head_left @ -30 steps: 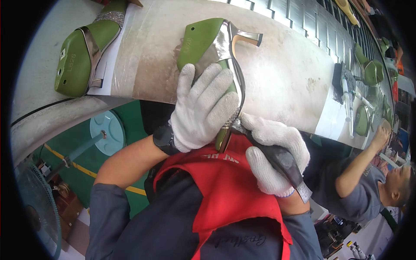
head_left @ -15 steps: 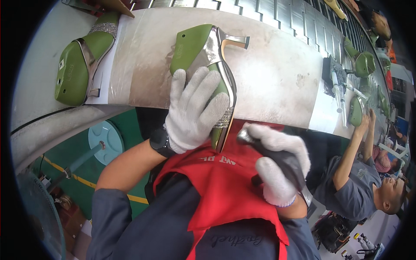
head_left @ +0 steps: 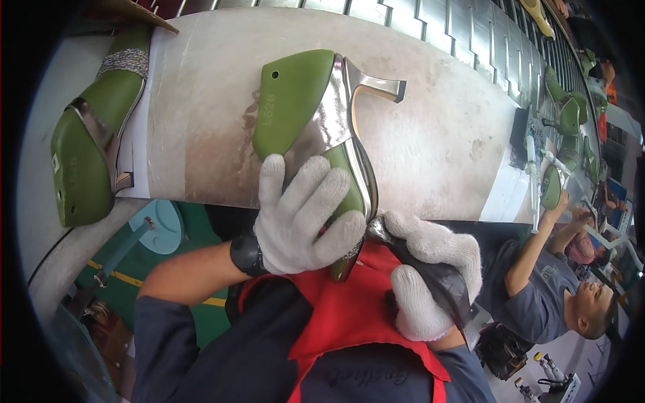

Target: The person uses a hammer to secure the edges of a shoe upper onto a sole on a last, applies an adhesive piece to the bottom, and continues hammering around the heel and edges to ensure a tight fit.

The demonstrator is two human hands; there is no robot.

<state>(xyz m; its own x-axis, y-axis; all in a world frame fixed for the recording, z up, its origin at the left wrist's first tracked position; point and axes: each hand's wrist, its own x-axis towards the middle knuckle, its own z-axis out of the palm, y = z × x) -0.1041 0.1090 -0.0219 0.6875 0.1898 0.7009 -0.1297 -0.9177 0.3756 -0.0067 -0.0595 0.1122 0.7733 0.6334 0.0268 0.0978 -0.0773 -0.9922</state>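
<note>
A high-heeled shoe [head_left: 330,115] with metallic straps is fitted on a green shoe last [head_left: 295,94]. Its heel points away to the right, and its toe end reaches over the table's near edge toward my red apron. My left hand [head_left: 299,215], in a white knit glove, lies over the shoe's middle and grips it, fingers spread along the side. My gloved right hand [head_left: 437,262] is wrapped around a black-handled tool [head_left: 430,269] with a rounded metal head. That head meets the sole edge near the toe. The strap under my left palm is partly hidden.
Another shoe on a green last [head_left: 91,144] lies at the table's left. Metal conveyor slats [head_left: 430,30] run along the far side. To the right are white rod-shaped tools [head_left: 534,178], more green lasts [head_left: 564,107] and a co-worker [head_left: 537,289]. A blue round base [head_left: 158,228] stands on the floor.
The metal head of the tool, apart from the shoe before, has come up against its sole edge. The shoe and my left hand sit lower in the picture; the whole view has shifted too.
</note>
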